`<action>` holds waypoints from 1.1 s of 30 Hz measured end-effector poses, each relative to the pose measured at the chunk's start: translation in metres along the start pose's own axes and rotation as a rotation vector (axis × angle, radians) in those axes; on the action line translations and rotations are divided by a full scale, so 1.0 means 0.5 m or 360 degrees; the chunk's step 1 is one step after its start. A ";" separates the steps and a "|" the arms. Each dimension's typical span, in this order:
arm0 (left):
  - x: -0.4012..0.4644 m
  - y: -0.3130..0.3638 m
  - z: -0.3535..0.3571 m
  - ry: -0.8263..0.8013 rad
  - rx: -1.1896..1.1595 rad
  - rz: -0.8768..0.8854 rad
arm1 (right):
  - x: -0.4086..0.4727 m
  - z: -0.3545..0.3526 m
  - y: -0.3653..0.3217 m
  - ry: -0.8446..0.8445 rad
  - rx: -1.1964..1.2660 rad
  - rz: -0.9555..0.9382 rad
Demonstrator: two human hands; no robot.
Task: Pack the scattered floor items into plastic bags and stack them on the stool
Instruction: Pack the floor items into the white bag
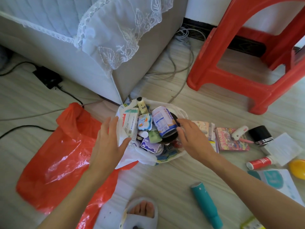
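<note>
On the pale floor at far left, a red plastic bag (54, 162) lies flat and crumpled, its near edge running under the left forearm. Just right of it, the left hand (109, 141) sits against the near-left side of the white plastic bag (140, 158), fingers straight and spread, thumb out toward the rim, palm resting on the plastic without curling round anything. That white bag stands open between both hands, stuffed full: a white medicine box (130, 123) right by the left fingertips, a cream bottle with a black cap (142, 106) at the back, a blue cartoon-shaped piece (144, 121) in the middle, and a blue-and-white tin can (162, 122) tilted on the right. Over to the right hand (192, 134), pressed to the bag's right side beside the can; its fingers curl round a black strip there, though what that strip is I cannot tell. Beyond it lie a pink patterned box (231, 140), a black jar (260, 134), a red tube (260, 163) and a teal bottle (206, 204) nearer the person. Up at the back right stands the red plastic stool (231, 47), well apart from the bag.
</note>
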State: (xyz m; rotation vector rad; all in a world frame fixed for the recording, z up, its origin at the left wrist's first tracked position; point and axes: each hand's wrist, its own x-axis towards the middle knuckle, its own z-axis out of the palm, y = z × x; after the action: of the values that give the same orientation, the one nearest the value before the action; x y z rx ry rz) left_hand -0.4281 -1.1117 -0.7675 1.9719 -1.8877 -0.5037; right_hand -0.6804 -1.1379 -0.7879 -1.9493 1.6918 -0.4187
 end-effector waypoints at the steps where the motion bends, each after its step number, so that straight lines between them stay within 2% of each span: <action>1: 0.010 0.007 0.003 0.0029 0.0055 0.0030 | 0.002 -0.003 0.014 0.0045 0.0049 0.0110; 4: 0.064 0.037 0.014 0.0094 0.0180 0.0173 | 0.021 -0.009 0.063 0.0087 0.0158 0.0501; 8: 0.156 0.061 0.023 -0.0022 0.0407 0.0295 | 0.074 0.005 0.109 -0.0085 0.0376 0.0843; 12: 0.231 0.060 0.031 -0.0143 0.0538 0.0152 | 0.110 0.043 0.121 -0.0254 0.0722 0.1117; 17: 0.248 0.057 0.032 0.0085 0.0275 0.0157 | 0.133 0.055 0.137 -0.0001 0.1238 0.1488; 24: 0.266 0.075 -0.010 0.0393 0.0096 0.0258 | 0.101 0.034 0.147 0.0340 0.1034 0.1249; 28: 0.250 0.082 -0.012 0.0317 0.0029 0.0206 | 0.056 0.003 0.157 0.0403 0.0917 0.1119; 31: 0.200 0.083 -0.013 0.0140 -0.0041 0.0009 | 0.015 0.000 0.144 0.0332 0.0843 0.1057; 33: 0.144 0.090 -0.017 0.0205 0.0045 -0.0006 | -0.001 0.007 0.143 0.0356 0.0919 0.1111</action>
State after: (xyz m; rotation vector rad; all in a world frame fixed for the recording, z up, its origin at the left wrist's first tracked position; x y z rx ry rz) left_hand -0.4599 -1.1851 -0.7384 1.9764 -1.8219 -0.3437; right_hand -0.7373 -1.1429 -0.8315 -0.8624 1.9703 -0.7576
